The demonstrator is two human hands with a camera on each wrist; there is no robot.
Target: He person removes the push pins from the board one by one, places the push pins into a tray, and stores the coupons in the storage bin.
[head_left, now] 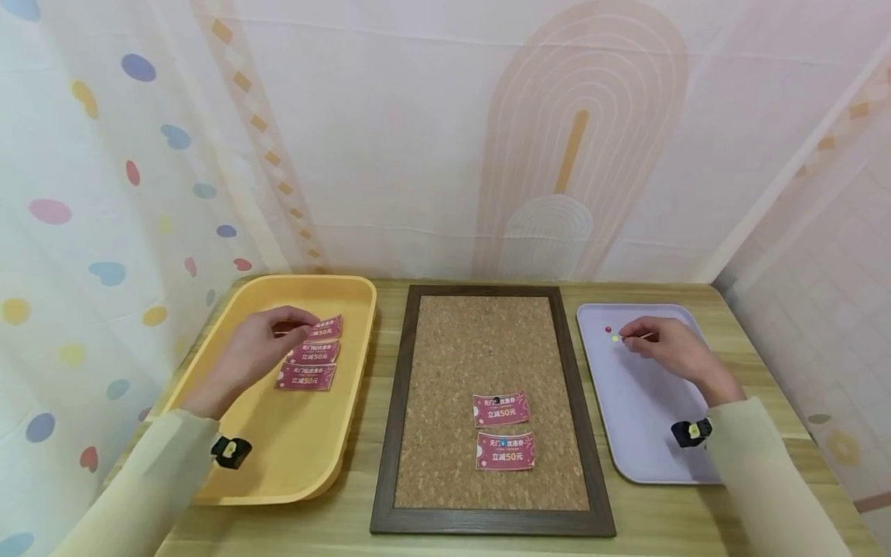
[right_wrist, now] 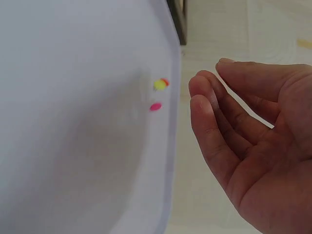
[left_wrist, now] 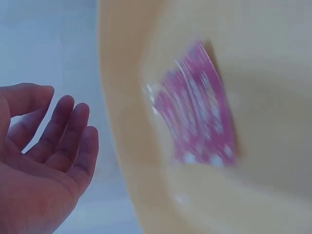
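My left hand (head_left: 267, 344) is over the yellow tray (head_left: 278, 464), thumb and fingertips beside the top one of three pink paper coupons (head_left: 305, 377). The left wrist view shows those coupons blurred and overlapping, and no object in the loosely bent fingers (left_wrist: 73, 131). Above the lilac tray (head_left: 647, 433), my right hand (head_left: 671, 348) has its fingertips near small round pins, a red pin (head_left: 609, 329) and a yellow pin (head_left: 616, 338). A pink pin (right_wrist: 155, 106) also shows in the right wrist view. Nothing visible lies between the right fingers (right_wrist: 209, 126).
Between the trays lies a dark-framed cork board (head_left: 487, 348). Two pink coupons are on its lower half: an upper coupon (head_left: 511, 414) with a black pin (head_left: 497, 401) and a lower coupon (head_left: 511, 458) with a blue pin (head_left: 503, 443). A patterned curtain (head_left: 418, 155) hangs behind the wooden table (head_left: 355, 518).
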